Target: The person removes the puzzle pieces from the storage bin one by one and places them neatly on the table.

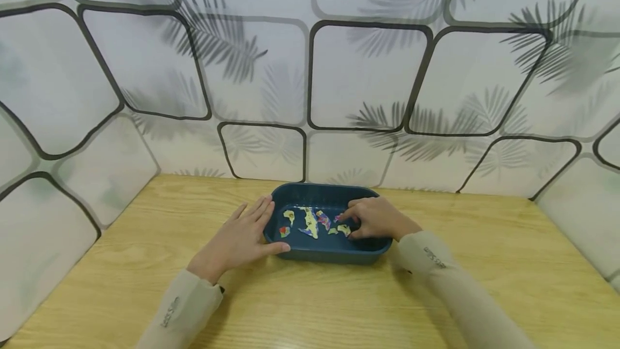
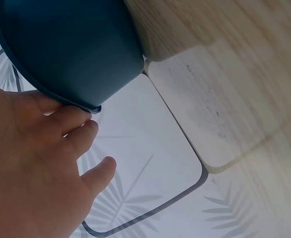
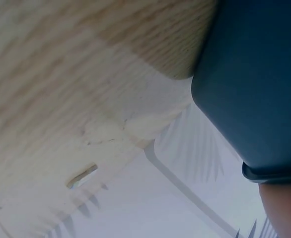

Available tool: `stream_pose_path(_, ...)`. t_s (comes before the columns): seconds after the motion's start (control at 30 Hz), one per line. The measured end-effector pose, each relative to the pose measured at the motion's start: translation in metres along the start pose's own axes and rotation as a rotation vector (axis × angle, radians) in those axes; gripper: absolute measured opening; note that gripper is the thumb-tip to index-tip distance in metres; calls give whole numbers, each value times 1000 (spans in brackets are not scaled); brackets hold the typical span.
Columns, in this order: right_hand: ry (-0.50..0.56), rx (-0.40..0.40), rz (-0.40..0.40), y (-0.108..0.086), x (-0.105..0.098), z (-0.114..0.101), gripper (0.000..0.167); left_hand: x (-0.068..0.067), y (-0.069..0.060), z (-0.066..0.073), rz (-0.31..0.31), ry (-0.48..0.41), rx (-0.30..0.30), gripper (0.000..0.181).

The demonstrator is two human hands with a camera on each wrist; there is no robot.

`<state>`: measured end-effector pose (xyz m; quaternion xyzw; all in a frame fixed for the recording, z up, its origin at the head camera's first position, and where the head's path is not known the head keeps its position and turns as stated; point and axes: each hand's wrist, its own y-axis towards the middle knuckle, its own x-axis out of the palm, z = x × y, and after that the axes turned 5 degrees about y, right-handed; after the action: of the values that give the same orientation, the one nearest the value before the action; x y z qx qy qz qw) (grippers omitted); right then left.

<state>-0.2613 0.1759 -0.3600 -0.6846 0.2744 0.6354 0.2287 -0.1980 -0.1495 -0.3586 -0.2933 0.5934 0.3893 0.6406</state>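
Note:
A dark blue tray (image 1: 319,256) holds several small, flat, irregular pieces, mostly pale yellow with coloured patches. My left hand (image 1: 237,241) rests at its left end, fingers extended along the rim and thumb over the front edge. In the left wrist view the left hand (image 2: 41,148) touches the tray's rim (image 2: 68,100). Inside the right part of the tray, my right hand (image 1: 378,218) reaches down, index fingertip on a small purple piece (image 1: 337,219) and thumb beside a pale yellow piece (image 1: 343,229). The right wrist view shows only a bit of the right hand (image 3: 287,208) past the tray (image 3: 254,89).
The tray stands on a light wood-grain table (image 1: 310,306), near its back edge. Behind and at both sides rises a pale covering (image 1: 368,79) with dark rounded outlines and grey leaf prints.

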Motion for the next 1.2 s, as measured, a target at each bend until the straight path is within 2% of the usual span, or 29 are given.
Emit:
stream_pose_path(0.4, -39, 18, -33, 9, -3, -2, 31, -5, -2, -1, -3, 3, -23, 101)
stream_pose_path(0.67, -26, 22, -47, 5, -3, -3, 26, -1, -2, 0, -4, 11, -18, 101)
stream_pose_path(0.97, -9, 26, -27, 3, 0, -2, 24, 0, -2, 0, -7, 10, -13, 101)
stream_pose_path(1.2, 83, 0, 44, 0, 2, 2, 28, -1, -1, 1, -11, 2, -11, 102)
